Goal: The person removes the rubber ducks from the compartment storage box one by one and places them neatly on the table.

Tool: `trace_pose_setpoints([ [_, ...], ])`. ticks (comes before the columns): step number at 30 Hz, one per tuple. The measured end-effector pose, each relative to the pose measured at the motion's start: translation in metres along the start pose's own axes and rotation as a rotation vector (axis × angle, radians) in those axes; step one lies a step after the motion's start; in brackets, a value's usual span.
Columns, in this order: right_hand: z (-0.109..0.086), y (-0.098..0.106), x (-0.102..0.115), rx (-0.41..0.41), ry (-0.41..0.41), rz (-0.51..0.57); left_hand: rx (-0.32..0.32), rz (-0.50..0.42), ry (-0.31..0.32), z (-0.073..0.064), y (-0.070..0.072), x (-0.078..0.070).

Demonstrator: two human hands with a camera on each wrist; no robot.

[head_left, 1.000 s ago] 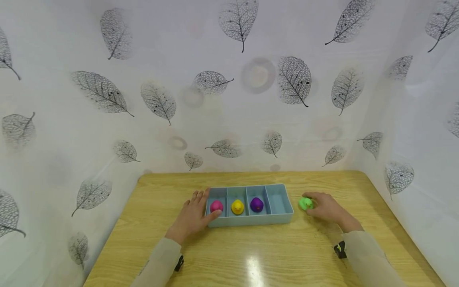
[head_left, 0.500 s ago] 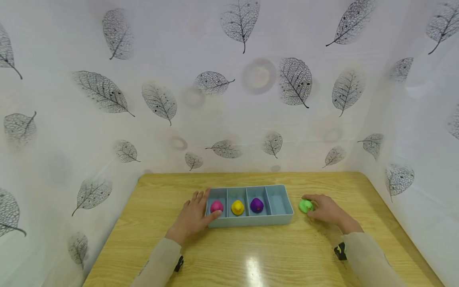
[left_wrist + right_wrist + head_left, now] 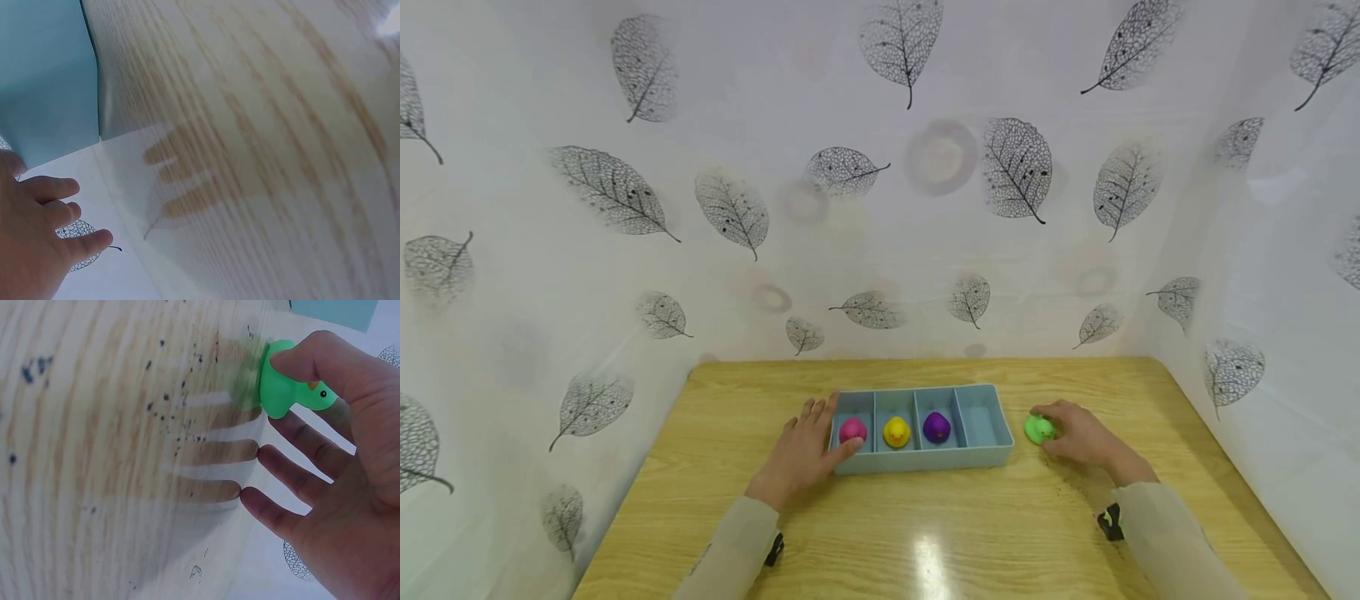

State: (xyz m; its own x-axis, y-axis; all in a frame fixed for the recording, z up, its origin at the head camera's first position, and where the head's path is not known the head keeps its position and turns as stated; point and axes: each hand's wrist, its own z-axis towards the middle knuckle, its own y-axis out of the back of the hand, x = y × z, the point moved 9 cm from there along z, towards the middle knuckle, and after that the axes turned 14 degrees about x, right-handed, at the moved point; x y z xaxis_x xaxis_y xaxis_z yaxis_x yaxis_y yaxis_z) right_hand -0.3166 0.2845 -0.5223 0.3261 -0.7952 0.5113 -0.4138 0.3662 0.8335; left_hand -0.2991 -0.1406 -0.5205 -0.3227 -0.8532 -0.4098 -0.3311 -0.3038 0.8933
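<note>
A pale blue box [image 3: 922, 462] with a row of compartments stands on the table. Inside it, from the left, sit a pink toy [image 3: 852, 430], a yellow rubber duck [image 3: 897, 432] and a purple rubber duck [image 3: 936, 427]. The rightmost compartment holds nothing. My left hand [image 3: 801, 457] rests against the box's left end, fingers fairly straight, thumb over the front rim by the pink toy. To the right of the box, my right hand [image 3: 1084, 435] pinches a green rubber duck [image 3: 281, 387] between thumb and index finger. Its other fingertips touch the table in the right wrist view.
The wooden table [image 3: 850, 533] ends at a white cloth backdrop [image 3: 880, 250] printed with leaves, which also rises along both sides. Small dark specks [image 3: 37, 367] mark the tabletop near my right hand. A light glare [image 3: 931, 567] lies on the front part of the table.
</note>
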Motion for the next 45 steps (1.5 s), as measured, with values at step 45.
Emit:
trace_pose_setpoints([
  [45,-0.009,0.023,0.027,-0.037,0.013,0.007,-0.008,0.022,-0.001,0.001,-0.001,0.001],
])
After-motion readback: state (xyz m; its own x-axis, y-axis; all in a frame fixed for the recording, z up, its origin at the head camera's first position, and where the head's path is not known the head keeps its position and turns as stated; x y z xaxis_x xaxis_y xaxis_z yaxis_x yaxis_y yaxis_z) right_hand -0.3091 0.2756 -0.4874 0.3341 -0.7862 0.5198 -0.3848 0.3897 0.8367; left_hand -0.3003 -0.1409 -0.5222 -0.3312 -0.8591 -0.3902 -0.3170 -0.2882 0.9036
